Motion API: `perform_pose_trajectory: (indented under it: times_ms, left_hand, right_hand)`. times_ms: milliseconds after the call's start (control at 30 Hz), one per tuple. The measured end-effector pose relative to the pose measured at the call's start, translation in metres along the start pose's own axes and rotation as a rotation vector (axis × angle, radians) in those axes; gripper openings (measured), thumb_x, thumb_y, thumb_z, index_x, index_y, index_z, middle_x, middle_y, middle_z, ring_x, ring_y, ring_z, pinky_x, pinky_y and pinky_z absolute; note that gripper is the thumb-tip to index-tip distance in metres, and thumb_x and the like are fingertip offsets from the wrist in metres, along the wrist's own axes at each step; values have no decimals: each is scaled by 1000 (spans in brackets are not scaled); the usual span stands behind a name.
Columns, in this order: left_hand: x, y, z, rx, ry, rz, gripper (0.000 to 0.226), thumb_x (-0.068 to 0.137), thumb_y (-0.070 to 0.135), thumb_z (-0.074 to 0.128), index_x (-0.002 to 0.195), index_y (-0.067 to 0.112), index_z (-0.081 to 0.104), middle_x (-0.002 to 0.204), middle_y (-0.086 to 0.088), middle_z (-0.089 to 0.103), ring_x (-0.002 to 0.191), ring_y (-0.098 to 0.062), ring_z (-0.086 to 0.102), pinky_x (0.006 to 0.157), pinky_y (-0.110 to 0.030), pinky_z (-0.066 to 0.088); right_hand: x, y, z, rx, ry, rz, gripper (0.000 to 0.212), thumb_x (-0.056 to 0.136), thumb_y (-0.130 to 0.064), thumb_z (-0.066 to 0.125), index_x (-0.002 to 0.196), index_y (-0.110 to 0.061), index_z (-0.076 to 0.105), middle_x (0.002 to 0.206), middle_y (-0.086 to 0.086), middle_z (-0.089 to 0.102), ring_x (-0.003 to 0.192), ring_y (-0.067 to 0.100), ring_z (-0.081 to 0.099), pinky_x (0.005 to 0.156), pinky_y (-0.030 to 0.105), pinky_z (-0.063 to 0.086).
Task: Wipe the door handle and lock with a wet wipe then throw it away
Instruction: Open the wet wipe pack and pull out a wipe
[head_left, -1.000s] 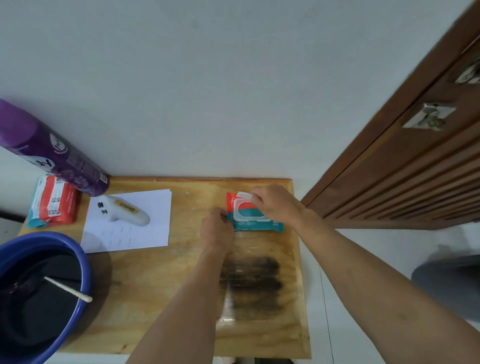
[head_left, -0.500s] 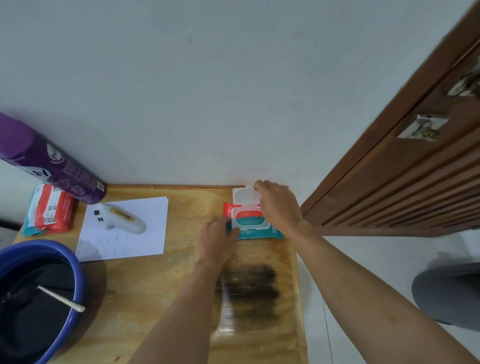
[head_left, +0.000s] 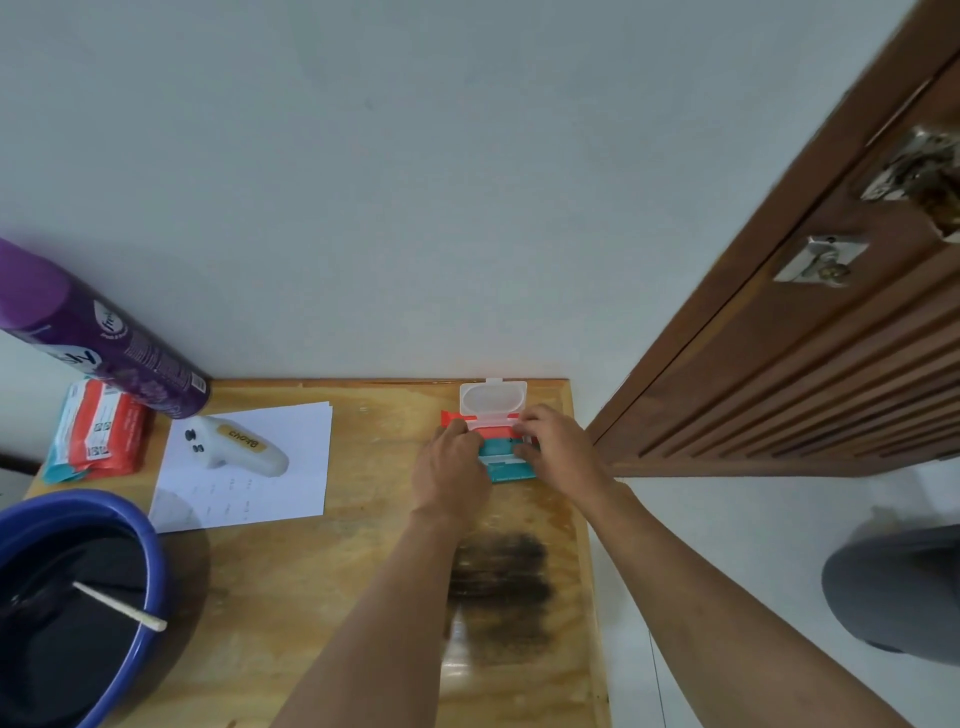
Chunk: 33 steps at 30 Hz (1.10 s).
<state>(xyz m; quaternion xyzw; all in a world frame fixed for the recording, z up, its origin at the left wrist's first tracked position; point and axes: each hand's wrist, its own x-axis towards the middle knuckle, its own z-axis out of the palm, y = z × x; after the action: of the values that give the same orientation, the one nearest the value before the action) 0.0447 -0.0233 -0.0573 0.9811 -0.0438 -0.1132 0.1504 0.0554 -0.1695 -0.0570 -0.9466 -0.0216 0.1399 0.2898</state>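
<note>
A red and teal wet wipe pack (head_left: 498, 451) lies at the far right of the wooden table (head_left: 363, 571), its white lid (head_left: 493, 399) flipped open toward the wall. My left hand (head_left: 451, 470) presses on the pack's left side. My right hand (head_left: 558, 447) rests on its right side, fingertips at the opening. Whether a wipe is pinched is hidden by the fingers. The brown wooden door (head_left: 805, 364) stands at the right, with a metal lock (head_left: 821, 260) and, above it, the handle plate (head_left: 919, 166).
A blue basin (head_left: 83, 597) lined with a black bag and holding a white stick sits at the near left. A purple spray can (head_left: 98, 343), a second wipe pack (head_left: 98, 428), and a white device (head_left: 236, 449) on paper (head_left: 249, 493) lie at the left. A dark stain (head_left: 498, 597) marks the table.
My right hand flipped the pack's lid open toward the wall, then came back down onto the opening. My left hand moved further onto the pack.
</note>
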Motion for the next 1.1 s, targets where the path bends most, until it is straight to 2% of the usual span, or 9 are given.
perform_pose_trajectory:
  times_ms: [100,267,467,600,700,800,933,1033,1100]
  left_hand:
    - [6,10,-1,111,15,-10,25,96,32,53,112,18,66,121,0,64,111,-18,58,97,-33,48]
    - [20,29,-6,323,23,-3,23,97,35,53,99,17,67,100,-2,69,97,-20,63,87,-33,46]
    - [35,40,-10,342,6,-88,20,95,37,54,90,18,59,91,-2,67,84,-19,64,74,-31,41]
    - [40,45,-9,343,-32,-138,20,92,38,59,89,18,57,83,-2,59,74,-18,56,68,-30,42]
    - [43,47,-7,317,-56,-173,19,91,35,62,96,16,63,83,-1,62,79,-20,65,67,-29,48]
    - [43,43,-9,295,-36,-117,15,94,27,62,101,15,66,93,-3,68,84,-20,69,70,-28,54]
    - [36,28,-14,171,-23,-97,21,95,33,59,95,14,69,89,-1,71,77,-16,68,65,-23,52]
    - [24,8,-12,-169,17,-256,25,91,33,60,81,14,72,76,0,70,68,-14,65,54,-27,51]
    - [15,-4,-7,-394,61,-398,25,91,33,59,78,15,72,74,-1,70,71,-13,64,56,-34,53]
  right_hand:
    - [0,5,1,71,12,40,37,87,-16,71,123,-15,65,131,1,59,117,18,58,96,21,47]
    - [-4,10,6,120,62,51,31,87,-16,70,118,-15,69,129,-1,62,112,19,61,100,23,45]
    - [-2,14,3,124,56,54,30,86,-19,72,116,-16,70,123,-4,64,108,15,60,90,10,37]
    - [-2,15,0,132,44,58,32,85,-20,73,117,-16,70,123,-4,64,106,11,58,81,1,29]
    - [-3,14,-1,120,28,54,34,87,-20,71,120,-15,68,126,-3,63,110,14,58,90,9,32]
    - [-5,11,-2,105,20,54,34,88,-20,70,122,-15,67,128,-3,61,112,16,58,91,12,34]
    - [-5,10,-1,120,14,61,37,88,-19,70,125,-16,65,131,-2,60,116,17,58,90,13,42]
    - [-5,9,-2,116,6,74,42,88,-19,70,129,-17,61,134,-2,57,121,19,56,94,21,49]
    - [-5,8,-2,116,-1,76,43,89,-21,69,131,-17,60,135,-1,57,122,19,55,96,24,49]
